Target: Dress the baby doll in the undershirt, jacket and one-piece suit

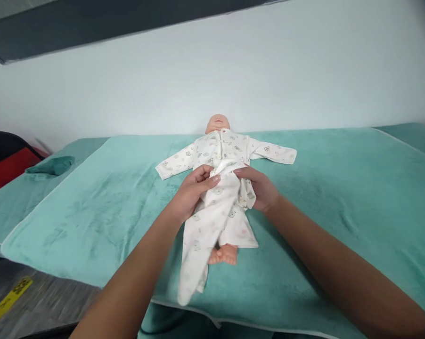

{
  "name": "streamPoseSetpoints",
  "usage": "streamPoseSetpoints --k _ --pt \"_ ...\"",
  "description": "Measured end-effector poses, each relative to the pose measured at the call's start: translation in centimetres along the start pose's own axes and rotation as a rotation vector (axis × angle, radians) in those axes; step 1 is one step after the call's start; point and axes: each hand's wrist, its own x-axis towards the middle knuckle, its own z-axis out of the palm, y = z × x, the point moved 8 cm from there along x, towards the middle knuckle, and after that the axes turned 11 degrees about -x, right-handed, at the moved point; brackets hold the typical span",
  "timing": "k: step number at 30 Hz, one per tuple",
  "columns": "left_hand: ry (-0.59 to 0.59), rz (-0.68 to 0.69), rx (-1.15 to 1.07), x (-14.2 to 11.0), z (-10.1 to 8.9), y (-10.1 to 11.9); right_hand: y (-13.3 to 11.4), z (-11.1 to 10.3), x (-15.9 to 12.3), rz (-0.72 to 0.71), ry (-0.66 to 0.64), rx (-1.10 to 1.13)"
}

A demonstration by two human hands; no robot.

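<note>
A baby doll [217, 123] lies on its back, its head toward the wall and its bare feet [225, 254] toward me. It wears a white printed long-sleeved top [206, 149] with the sleeves spread out. Above its lower body I hold white printed baby pants [210, 219] by the waistband. My left hand [195, 189] pinches the left side of the band between thumb and fingers. On the other side my right hand [260, 187] grips the band, its fingers partly behind the cloth. One pant leg hangs down past the doll's feet.
A teal plush cover [92, 202] with pale piping spreads under the doll and meets a white wall [212, 70]. A dark panel [110, 21] juts out above. A red and black object [11, 162] stands at the left, and yellow tape [8, 301] marks the floor.
</note>
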Motion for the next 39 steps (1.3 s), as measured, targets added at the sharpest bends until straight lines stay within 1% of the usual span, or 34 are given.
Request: streamPoseSetpoints --k 3,5,7,10,11,12,13,15,16,18,19,20,21,22,23,25,27,28,29,31,33,35,36,38,39 --pt "0.011 0.019 0.062 0.3 0.4 0.1 0.0 -0.1 -0.2 -0.001 -0.012 0.021" --pt "0.049 0.038 0.034 0.4 0.5 0.1 -0.2 -0.1 -0.4 -0.002 -0.031 0.020" --pt "0.109 0.054 -0.026 0.4 0.3 0.1 -0.4 0.3 -0.6 0.026 -0.109 -0.053" --pt "0.180 0.047 -0.104 0.3 -0.1 0.0 -0.1 1.1 -1.4 0.117 -0.292 -0.281" --pt "0.193 0.035 -0.115 0.3 -0.1 -0.1 0.0 1.2 -1.6 0.141 -0.328 -0.345" --pt "0.199 0.021 -0.110 0.2 -0.2 -0.1 0.1 1.1 -1.7 0.152 -0.331 -0.376" --pt "0.201 0.007 -0.084 0.1 -0.3 -0.1 0.2 0.9 -1.7 0.150 -0.305 -0.365" --pt "0.162 -0.033 0.016 -0.2 -0.1 0.2 0.2 0.5 -1.4 0.122 -0.211 -0.236" --pt "0.113 -0.067 0.076 -0.4 0.2 0.3 0.2 0.3 -1.1 0.101 -0.156 -0.147" --pt "-0.022 -0.168 0.184 -0.8 1.0 0.0 0.4 0.1 -0.7 0.072 -0.076 -0.012" --pt "-0.080 -0.214 0.213 -1.0 1.3 -0.2 0.5 0.1 -0.6 0.064 -0.052 0.017" --pt "-0.113 -0.236 0.219 -1.2 1.4 -0.3 0.6 0.1 -0.5 0.058 -0.034 0.025" --pt "-0.114 -0.226 0.201 -1.3 1.4 -0.3 0.6 0.1 -0.5 0.055 -0.021 0.016" --pt "-0.087 -0.185 0.161 -1.3 1.2 -0.2 0.5 0.0 -0.5 0.052 -0.017 -0.009" --pt "-0.043 -0.128 0.102 -1.3 0.8 0.0 0.3 0.1 -0.6 0.048 -0.034 -0.049" --pt "0.039 -0.025 -0.020 -1.3 0.1 0.0 0.0 0.7 -1.0 0.052 -0.152 -0.176" --pt "0.080 0.015 -0.105 -1.5 -0.1 -0.5 0.1 1.4 -1.6 0.082 -0.308 -0.324" --pt "0.091 0.018 -0.126 -1.6 -0.2 -0.7 0.2 1.5 -1.9 0.100 -0.363 -0.375" --pt "0.103 0.016 -0.133 -1.6 -0.2 -0.9 0.3 1.5 -2.0 0.112 -0.384 -0.398" --pt "0.127 0.010 -0.118 -1.8 -0.2 -1.0 0.2 1.4 -1.9 0.103 -0.346 -0.335" --pt "0.124 -0.013 -0.080 -1.8 -0.2 -1.0 0.0 1.3 -1.5 0.067 -0.253 -0.186" --pt "0.070 -0.063 -0.018 -1.9 0.1 -0.9 0.0 1.1 -1.2 0.044 -0.144 -0.066" --pt "0.031 -0.099 0.023 -2.0 0.4 -0.9 0.1 1.1 -1.1 0.045 -0.103 -0.041" --pt "-0.034 -0.167 0.094 -2.2 0.9 -1.1 0.3 0.9 -1.0 0.057 -0.049 -0.053" --pt "-0.042 -0.181 0.104 -2.3 1.0 -1.1 0.4 0.8 -1.1 0.062 -0.031 -0.078"
